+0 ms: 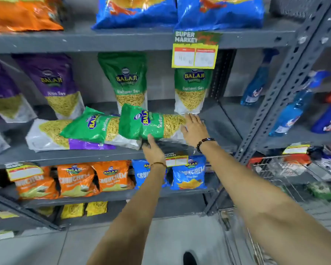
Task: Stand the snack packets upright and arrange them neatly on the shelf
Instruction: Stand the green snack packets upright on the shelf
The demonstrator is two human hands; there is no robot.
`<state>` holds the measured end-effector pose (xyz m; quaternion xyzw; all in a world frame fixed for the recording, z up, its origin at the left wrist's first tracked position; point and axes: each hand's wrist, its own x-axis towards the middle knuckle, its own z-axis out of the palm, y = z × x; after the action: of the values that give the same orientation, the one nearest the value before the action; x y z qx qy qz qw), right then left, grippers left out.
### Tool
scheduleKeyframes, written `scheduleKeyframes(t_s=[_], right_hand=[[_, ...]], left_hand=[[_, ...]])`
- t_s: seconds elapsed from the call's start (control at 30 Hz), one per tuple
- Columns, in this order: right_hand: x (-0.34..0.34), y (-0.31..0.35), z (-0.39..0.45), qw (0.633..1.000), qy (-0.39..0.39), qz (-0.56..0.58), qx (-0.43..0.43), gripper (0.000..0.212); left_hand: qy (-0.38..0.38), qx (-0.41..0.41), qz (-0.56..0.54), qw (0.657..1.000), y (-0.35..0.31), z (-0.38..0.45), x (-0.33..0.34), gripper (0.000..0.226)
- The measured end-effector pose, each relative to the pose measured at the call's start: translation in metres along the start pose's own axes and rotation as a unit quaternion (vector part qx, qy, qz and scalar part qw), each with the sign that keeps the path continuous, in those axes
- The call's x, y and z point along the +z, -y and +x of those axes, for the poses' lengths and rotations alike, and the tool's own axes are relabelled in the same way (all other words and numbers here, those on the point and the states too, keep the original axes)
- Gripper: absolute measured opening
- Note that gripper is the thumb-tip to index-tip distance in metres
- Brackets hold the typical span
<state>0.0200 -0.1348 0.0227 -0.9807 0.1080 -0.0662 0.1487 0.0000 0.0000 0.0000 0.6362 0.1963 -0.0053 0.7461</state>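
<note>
On the grey middle shelf point(214, 119) a green Ratlami Sev packet point(151, 123) lies on its side near the front edge. My left hand point(152, 150) grips its lower edge from below, thumb on the front. My right hand point(193, 129) lies flat against its bottom end, fingers spread. A second green packet point(92, 125) lies flat to the left, on top of a fallen purple packet point(52, 134). Two green packets point(126, 81) point(192, 90) stand upright at the back. Purple packets point(55, 83) lean at the back left.
A yellow price tag point(195, 52) hangs from the shelf above. Orange packets point(75, 178) and blue packets point(189, 175) fill the shelf below. Blue spray bottles point(294, 108) stand in the right bay. A wire shopping trolley point(275, 178) is at the lower right.
</note>
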Motion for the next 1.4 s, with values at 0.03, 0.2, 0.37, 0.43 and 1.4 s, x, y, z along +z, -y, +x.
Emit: scheduleKeyframes(t_s=[0.03,0.2,0.37,0.43,1.4], right_hand=[[-0.001,-0.005,0.013,1.0,0.024,0.012,-0.008,0.057],[0.002,-0.014,0.08,0.982,0.153,0.107,-0.033,0.063],[0.007,-0.005,0.12,0.955,0.236,0.177,-0.026,0.064],[0.011,-0.003,0.126,0.954,0.26,0.142,-0.042,0.061],[-0.027,-0.106,-0.004,0.661,0.151,0.734,0.04,0.05]], left_hand=[[-0.019,-0.039,-0.035,0.998,-0.001,0.006,0.011,0.063],[-0.048,-0.128,-0.218,0.966,0.004,0.037,0.045,0.07],[-0.047,-0.13,-0.307,0.941,0.008,0.05,0.062,0.068],[-0.045,-0.129,-0.317,0.938,0.01,0.051,0.065,0.073],[0.481,-0.143,-0.098,0.859,-0.075,0.014,0.022,0.074]])
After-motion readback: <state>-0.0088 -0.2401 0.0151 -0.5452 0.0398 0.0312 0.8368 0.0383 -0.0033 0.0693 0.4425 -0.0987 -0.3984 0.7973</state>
